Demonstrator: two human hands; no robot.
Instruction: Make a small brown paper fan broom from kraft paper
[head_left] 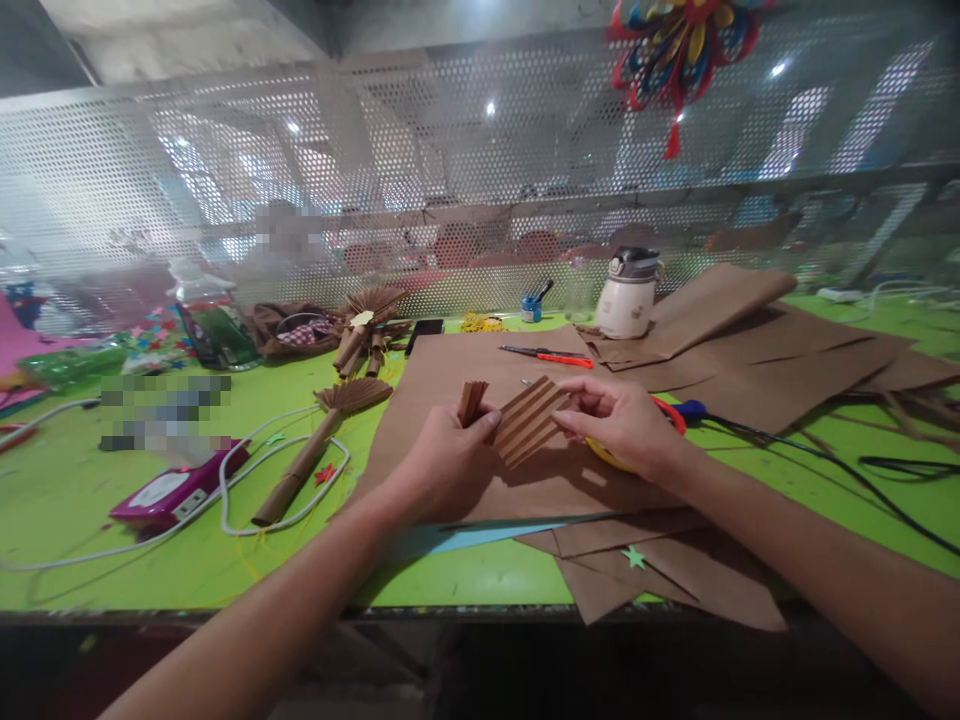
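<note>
Between my hands is a piece of brown pleated paper (527, 422), its folds running slantwise. My left hand (454, 445) is closed on its left part, where a bunched fan of pleats sticks up above the fingers. The fingertips of my right hand (622, 420) pinch the right edge. Below them lies a large sheet of brown paper (442, 375). Beyond the hands, a utility knife (551, 356) with an orange-red end rests on that sheet. A yellow ring-shaped thing, probably a tape roll (611, 455), is partly hidden under my right hand.
A pleated paper fan with a rolled handle (296, 465) lies left, beside a white cable and a purple power strip (176, 490). More brown sheets (780, 360) are piled right. A white bottle (627, 295) stands at the back. Paper scraps (675, 565) overhang near the table's front edge.
</note>
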